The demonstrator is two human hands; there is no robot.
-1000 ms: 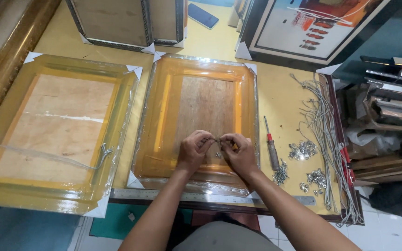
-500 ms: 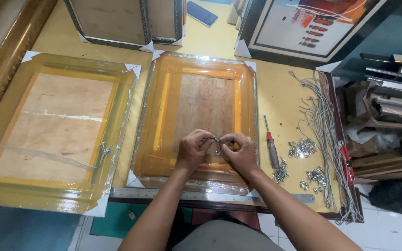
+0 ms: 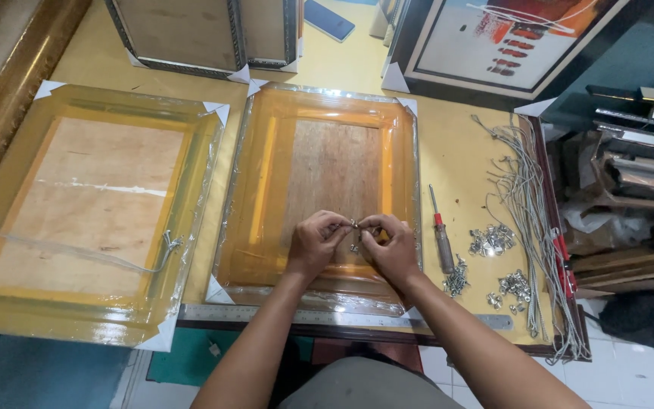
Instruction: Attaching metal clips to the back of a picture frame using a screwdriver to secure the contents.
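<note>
The bench (image 3: 463, 163), covered in yellow paper, carries two picture frames lying face down, each wrapped in clear plastic with white card protectors on the corners. The left frame (image 3: 92, 204) has a cord already strung across its wooden back. The middle frame (image 3: 323, 189) is the one being worked on; both hands meet over the near part of its backboard.

The left hand (image 3: 313, 244) and the right hand (image 3: 389, 248) each have their grip pinched together on a small metal hanging fitting (image 3: 354, 227), held between the fingertips just above the board. To do this well, I judge the fitting should be kept flat and square to the frame's side rail, with one hand steadying it while the other works it, and the plastic wrap should not be caught beneath it. Whether it is already fixed to the wood cannot be told.

At the far edge stand more frames (image 3: 191, 34) and a framed painting (image 3: 509, 42). A bundle of grey cords (image 3: 524, 189) lies along the right edge. A steel ruler (image 3: 266, 314) lies along the near edge.

A screwdriver (image 3: 440, 235) with a red collar lies just right of the middle frame. No tray or box holds the hardware: small heaps of metal fittings (image 3: 492, 239) lie loose on the paper between screwdriver and cords.
</note>
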